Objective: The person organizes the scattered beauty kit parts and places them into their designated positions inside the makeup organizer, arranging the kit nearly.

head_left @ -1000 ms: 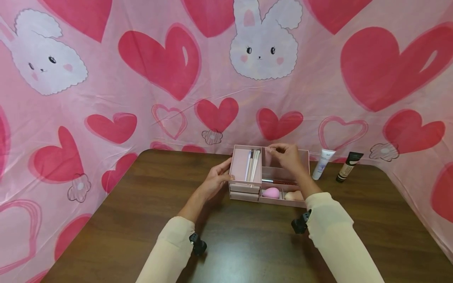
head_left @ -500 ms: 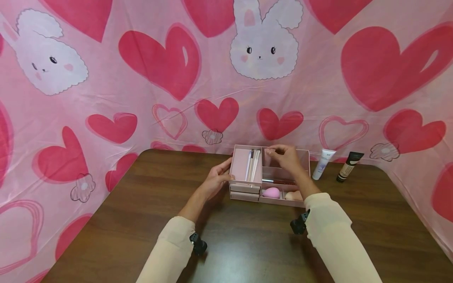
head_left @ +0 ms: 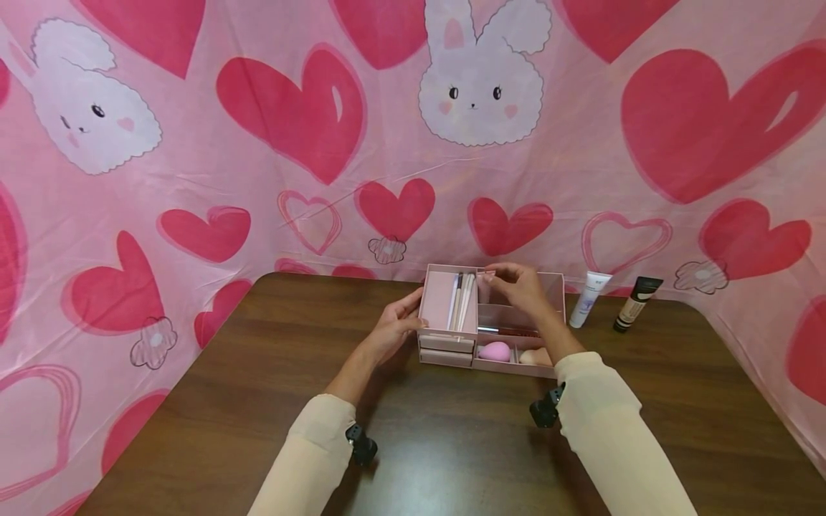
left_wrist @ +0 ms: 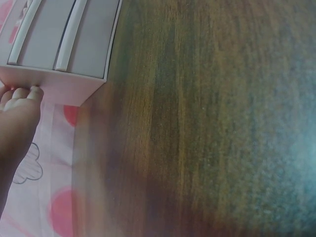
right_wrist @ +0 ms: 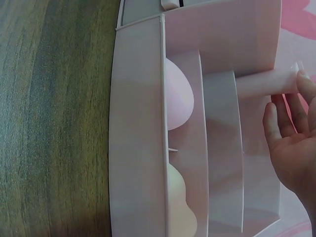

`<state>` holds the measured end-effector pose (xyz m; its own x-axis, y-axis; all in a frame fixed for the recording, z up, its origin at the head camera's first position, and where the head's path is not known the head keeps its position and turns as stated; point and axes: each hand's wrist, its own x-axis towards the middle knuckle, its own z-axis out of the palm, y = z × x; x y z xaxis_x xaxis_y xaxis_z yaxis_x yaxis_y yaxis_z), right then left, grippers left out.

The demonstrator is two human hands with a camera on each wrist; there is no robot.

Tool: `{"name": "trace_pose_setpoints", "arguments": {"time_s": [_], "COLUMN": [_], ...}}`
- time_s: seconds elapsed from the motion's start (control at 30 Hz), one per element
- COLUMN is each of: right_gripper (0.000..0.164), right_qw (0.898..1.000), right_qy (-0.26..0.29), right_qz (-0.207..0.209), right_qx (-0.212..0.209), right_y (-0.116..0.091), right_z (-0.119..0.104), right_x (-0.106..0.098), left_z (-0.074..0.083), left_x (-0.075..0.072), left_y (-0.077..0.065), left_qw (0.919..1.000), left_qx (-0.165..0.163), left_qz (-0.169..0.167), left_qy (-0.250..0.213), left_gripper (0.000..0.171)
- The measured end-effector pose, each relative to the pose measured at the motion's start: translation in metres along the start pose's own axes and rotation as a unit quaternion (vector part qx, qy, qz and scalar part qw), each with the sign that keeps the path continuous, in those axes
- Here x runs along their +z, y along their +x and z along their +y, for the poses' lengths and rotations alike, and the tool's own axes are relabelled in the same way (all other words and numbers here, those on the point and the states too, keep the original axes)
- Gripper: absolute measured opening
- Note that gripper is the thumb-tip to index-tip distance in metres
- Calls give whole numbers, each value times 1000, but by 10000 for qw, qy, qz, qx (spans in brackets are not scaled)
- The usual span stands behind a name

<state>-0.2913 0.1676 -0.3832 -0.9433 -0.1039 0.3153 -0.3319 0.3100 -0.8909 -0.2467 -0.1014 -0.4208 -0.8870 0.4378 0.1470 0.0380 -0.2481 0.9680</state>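
A pale pink desk organizer stands near the table's back edge. My left hand rests along its left side, thumb by the front corner; the left wrist view shows the fingertips against the side wall. My right hand pinches the top end of a pink tube between thumb and fingers. The tube stands in the back compartment, close to the divider. Slim brushes lie on the left top section. A pink makeup sponge and a beige one sit in the front compartments.
Right of the organizer stand a white tube and a black-and-beige tube. A brush with a brown handle lies in the middle compartment. The wooden table meets a pink heart-patterned curtain behind.
My right hand and the pink tube have shifted slightly left, toward the divider. My left hand and the organizer stay where they were.
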Motion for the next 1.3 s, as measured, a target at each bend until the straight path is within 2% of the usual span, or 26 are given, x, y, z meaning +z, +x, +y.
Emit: {"name": "trace_pose_setpoints", "arguments": {"time_s": [0.5, 0.63, 0.83, 1.03, 1.3], "right_gripper": [38, 41, 43, 42, 38], "right_qw": [9995, 9998, 9996, 9982, 9955], "right_qy": [291, 175, -271, -567, -684], "right_qz": [-89, -88, -50, -107, 230], "right_qx": [-69, 41, 71, -188, -609], "right_y": [-2, -5, -10, -17, -24], "right_z": [1, -2, -7, -12, -19], "right_x": [-7, -12, -24, -39, -62], "left_z": [-1, -3, -3, -2, -1], "left_x": [0, 0, -1, 0, -1], "left_y": [1, 1, 0, 1, 1], "left_qw": [10000, 9999, 9999, 9999, 10000], "left_qx": [-4, -4, -12, 7, 6], "left_qz": [66, 81, 93, 52, 13], "left_qy": [-75, -102, -117, -107, 1], "left_gripper": [78, 78, 77, 77, 76]}}
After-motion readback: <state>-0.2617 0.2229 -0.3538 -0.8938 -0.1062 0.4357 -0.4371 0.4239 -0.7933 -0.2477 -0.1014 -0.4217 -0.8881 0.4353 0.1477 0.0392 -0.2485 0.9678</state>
